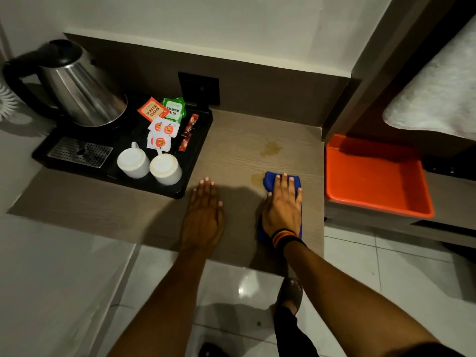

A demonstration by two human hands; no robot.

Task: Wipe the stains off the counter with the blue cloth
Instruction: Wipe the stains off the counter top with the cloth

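Observation:
A wood-grain counter (231,140) carries two yellowish stains: a larger stain (270,148) further back and a smaller stain (256,178) just left of the blue cloth (269,182). My right hand (282,205) lies flat on top of the cloth, pressing it against the counter near the front right corner; most of the cloth is hidden under the hand. My left hand (204,215) rests palm down on the bare counter to the left, fingers together, holding nothing.
A black tray (198,161) at the left holds a steel kettle (79,91), two upturned white cups (149,164) and several tea sachets (164,119). An orange tub (373,176) sits on a lower shelf to the right. Tiled floor lies below.

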